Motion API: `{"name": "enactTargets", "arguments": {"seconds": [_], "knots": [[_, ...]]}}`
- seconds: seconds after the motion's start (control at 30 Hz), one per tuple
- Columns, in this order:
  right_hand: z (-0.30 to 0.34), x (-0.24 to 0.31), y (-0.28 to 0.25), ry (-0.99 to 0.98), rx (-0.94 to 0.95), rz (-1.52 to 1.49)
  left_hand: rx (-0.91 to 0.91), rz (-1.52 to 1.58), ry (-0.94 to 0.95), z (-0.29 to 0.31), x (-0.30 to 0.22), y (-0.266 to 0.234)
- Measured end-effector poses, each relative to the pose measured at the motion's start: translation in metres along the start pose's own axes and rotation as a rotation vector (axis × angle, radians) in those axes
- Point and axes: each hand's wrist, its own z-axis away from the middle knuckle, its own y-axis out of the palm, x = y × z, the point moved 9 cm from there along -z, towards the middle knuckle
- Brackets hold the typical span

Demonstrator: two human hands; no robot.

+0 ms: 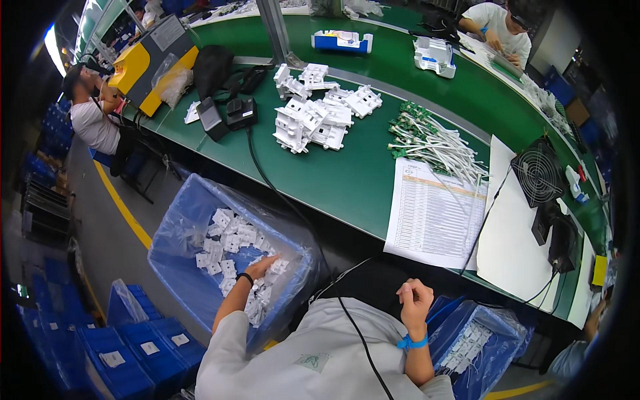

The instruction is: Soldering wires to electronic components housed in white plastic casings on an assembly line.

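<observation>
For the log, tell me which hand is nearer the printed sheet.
Right. The right hand is just short of the printed sheet; the left hand is farther off, down inside the blue bin at left.

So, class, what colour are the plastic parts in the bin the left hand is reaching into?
White; the plastic parts show best in the head view.
</observation>
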Motion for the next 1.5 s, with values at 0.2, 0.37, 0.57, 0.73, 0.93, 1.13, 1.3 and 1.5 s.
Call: {"name": "enactTargets", "arguments": {"seconds": [0.2, 0.37, 0.57, 0.73, 0.93, 1.13, 1.3, 1.5], "knots": [[0.003, -0.001, -0.001, 0.003, -0.009, -0.003, 0.148, -0.655, 0.374, -0.013, -0.031, 0.004], [0.004, -0.005, -0.007, -0.002, -0.045, -0.012, 0.215, -0.526, 0.309, -0.007, -0.054, 0.003], [0.002, -0.013, -0.012, 0.023, -0.036, -0.025, 0.245, -0.397, 0.374, 0.008, -0.082, 0.021], [0.004, -0.022, -0.022, 0.059, -0.083, -0.094, 0.042, 0.750, -0.148, 0.023, -0.040, 0.030], [0.007, -0.042, -0.030, 0.121, -0.046, -0.084, -0.167, 1.128, -0.144, 0.063, -0.022, 0.028], [0.001, -0.044, -0.023, 0.127, -0.005, -0.121, -0.374, 1.369, -0.013, 0.123, -0.004, 0.012], [-0.006, -0.040, -0.011, 0.121, 0.053, -0.109, -0.578, 1.488, 0.189, 0.179, -0.003, -0.034], [-0.007, -0.032, 0.005, 0.096, 0.109, -0.126, -0.714, 1.597, 0.598, 0.267, -0.102, -0.112]]}}
